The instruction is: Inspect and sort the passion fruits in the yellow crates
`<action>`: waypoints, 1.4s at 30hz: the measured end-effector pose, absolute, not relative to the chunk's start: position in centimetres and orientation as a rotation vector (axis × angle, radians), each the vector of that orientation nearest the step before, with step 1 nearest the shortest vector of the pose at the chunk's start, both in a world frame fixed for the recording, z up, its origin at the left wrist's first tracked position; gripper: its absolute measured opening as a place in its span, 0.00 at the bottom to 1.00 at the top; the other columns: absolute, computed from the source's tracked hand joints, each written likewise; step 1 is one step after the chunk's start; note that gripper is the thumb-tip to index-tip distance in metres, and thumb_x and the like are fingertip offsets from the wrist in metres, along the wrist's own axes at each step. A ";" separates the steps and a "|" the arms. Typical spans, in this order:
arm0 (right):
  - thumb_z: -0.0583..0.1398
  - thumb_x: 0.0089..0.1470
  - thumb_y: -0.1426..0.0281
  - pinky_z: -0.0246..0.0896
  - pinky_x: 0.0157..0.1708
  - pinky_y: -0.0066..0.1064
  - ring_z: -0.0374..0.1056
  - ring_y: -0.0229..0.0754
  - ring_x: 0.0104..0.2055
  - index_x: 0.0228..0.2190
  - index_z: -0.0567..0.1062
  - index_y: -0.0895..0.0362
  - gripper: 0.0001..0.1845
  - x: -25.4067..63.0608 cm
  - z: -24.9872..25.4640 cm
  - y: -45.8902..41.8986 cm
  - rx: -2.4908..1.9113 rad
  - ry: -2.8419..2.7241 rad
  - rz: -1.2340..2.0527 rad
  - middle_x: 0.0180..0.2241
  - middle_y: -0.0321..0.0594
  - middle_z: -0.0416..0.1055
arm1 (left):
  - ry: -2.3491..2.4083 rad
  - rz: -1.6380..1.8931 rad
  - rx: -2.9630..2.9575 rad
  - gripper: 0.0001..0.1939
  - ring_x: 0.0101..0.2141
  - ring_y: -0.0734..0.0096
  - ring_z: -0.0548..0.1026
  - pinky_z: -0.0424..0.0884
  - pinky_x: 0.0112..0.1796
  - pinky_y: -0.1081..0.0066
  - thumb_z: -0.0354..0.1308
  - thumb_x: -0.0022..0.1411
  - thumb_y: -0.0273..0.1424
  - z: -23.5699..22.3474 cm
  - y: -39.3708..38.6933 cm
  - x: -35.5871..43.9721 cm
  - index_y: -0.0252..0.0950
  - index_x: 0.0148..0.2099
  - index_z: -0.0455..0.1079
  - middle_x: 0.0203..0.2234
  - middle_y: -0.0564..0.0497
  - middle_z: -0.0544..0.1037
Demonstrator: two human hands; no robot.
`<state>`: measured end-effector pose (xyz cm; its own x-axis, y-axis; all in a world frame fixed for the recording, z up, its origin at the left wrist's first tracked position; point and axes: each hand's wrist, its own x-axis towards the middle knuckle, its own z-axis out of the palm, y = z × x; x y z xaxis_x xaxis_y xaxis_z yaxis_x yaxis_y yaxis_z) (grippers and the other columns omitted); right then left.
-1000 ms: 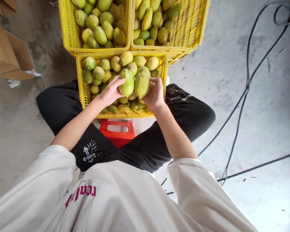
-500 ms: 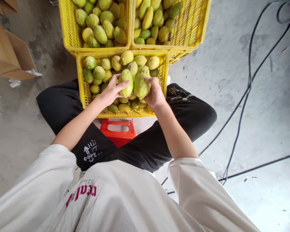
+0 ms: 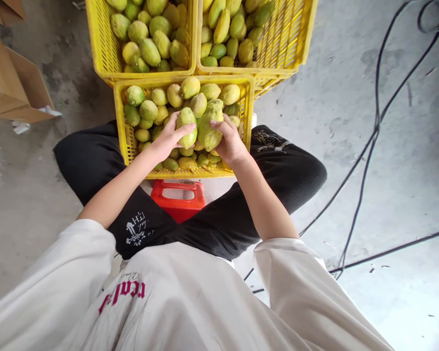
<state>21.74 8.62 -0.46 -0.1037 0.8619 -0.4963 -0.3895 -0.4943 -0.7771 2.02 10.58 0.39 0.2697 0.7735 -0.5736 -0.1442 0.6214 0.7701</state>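
One smaller fruit (image 3: pixel 186 129) and one larger fruit (image 3: pixel 207 131) are held side by side above the middle of the near crate (image 3: pixel 120 131). The left hand (image 3: pixel 171 135) is wrapped about the smaller fruit, its thumb across the upper face; from that palm the fruit lies to the right, its long axis running from the crate's near rim toward its far rim. The right hand (image 3: pixel 233 144) is clasped around the larger fruit, which lies to the left of that palm, its long axis much the same but leaning right at the far end. Their inner flanks face each other; whether they touch is hard to tell from above. Beneath both, a heap (image 3: pixel 148 111) fills much of the near crate. Beyond its far rim stand a left crate (image 3: pixel 146 74) and a right crate (image 3: pixel 285 44). A red stool (image 3: pixel 181 210) shows just on its near side, and a black cable (image 3: pixel 377 127) lies well to its right.
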 end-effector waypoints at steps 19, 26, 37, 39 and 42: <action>0.78 0.51 0.39 0.80 0.53 0.51 0.74 0.63 0.66 0.41 0.72 0.41 0.31 22.4 -2.7 9.1 -1.218 -0.599 1.674 0.41 0.35 0.81 | 1.109 0.640 0.614 0.23 0.72 0.41 0.77 0.81 0.68 0.36 0.61 0.83 0.40 1.2 11.4 1.8 0.48 0.74 0.64 0.64 0.47 0.83; 0.77 0.46 0.31 0.77 0.57 0.54 0.68 0.64 0.71 0.39 0.72 0.41 0.37 21.7 -1.4 9.0 -1.229 -0.621 1.738 0.41 0.37 0.82 | 1.113 0.643 0.642 0.33 0.69 0.43 0.80 0.84 0.65 0.38 0.70 0.81 0.50 0.5 11.2 1.8 0.53 0.76 0.60 0.65 0.48 0.83; 0.71 0.50 0.33 0.80 0.53 0.54 0.73 0.66 0.70 0.43 0.72 0.41 0.33 22.0 -0.9 9.2 -1.289 -0.668 1.799 0.41 0.40 0.82 | 1.205 0.641 0.706 0.34 0.73 0.43 0.76 0.82 0.65 0.37 0.74 0.75 0.52 0.7 11.2 1.4 0.62 0.75 0.64 0.66 0.58 0.87; 0.72 0.48 0.33 0.81 0.56 0.54 0.72 0.64 0.71 0.45 0.74 0.40 0.34 22.1 -0.8 9.2 -1.302 -0.668 1.797 0.42 0.38 0.84 | 1.216 0.636 0.718 0.36 0.75 0.43 0.75 0.83 0.65 0.37 0.74 0.74 0.53 0.9 11.3 1.3 0.65 0.76 0.65 0.67 0.59 0.87; 0.77 0.43 0.35 0.83 0.58 0.54 0.72 0.65 0.72 0.45 0.77 0.40 0.36 22.0 -0.7 9.1 -1.280 -0.655 1.767 0.45 0.38 0.86 | 1.189 0.618 0.711 0.36 0.76 0.41 0.73 0.86 0.63 0.40 0.70 0.75 0.52 1.7 11.6 1.3 0.65 0.80 0.64 0.68 0.57 0.86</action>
<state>21.98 9.08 -0.73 -0.1289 0.8561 -0.5004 -0.3235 -0.5133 -0.7949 1.29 11.60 1.70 0.2615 0.7546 -0.6018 -0.0593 0.6349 0.7703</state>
